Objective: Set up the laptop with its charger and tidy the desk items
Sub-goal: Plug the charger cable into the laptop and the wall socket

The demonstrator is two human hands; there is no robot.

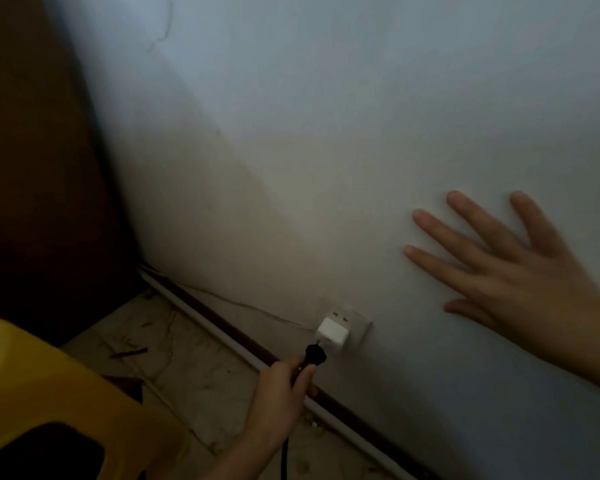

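Light: dim; small details are hard to make out.
Charger plug: the black plug sits low in the view, toward 6 o'clock, just beside the white adapter at the adapter's 7 o'clock corner. I cannot tell whether it is pushed in or only touching.
Cable: a black cable runs from the plug down through the left hand and out of the bottom edge.
Left hand: the left hand comes up from 6 o'clock. Its fingers are curled tightly round the neck of the plug, gripping it.
Right hand: the right hand is at 4 o'clock, laid flat on the wall. Its fingers are straight and spread, pointing toward 10 o'clock and holding nothing.
Socket: a white wall socket sits low on the wall, with the adapter plugged into its left part. Two slots show above the adapter.
Skirting: a dark skirting board and a white strip run along the foot of the wall from 9 o'clock down to 5 o'clock.
Floor: the pale floor is marked and dusty, with a small dark scrap lying at 8 o'clock from the plug.
Stool: a yellow plastic stool fills the 8 o'clock corner.
Wood panel: a dark brown wooden panel stands at 9 to 10 o'clock against the wall.
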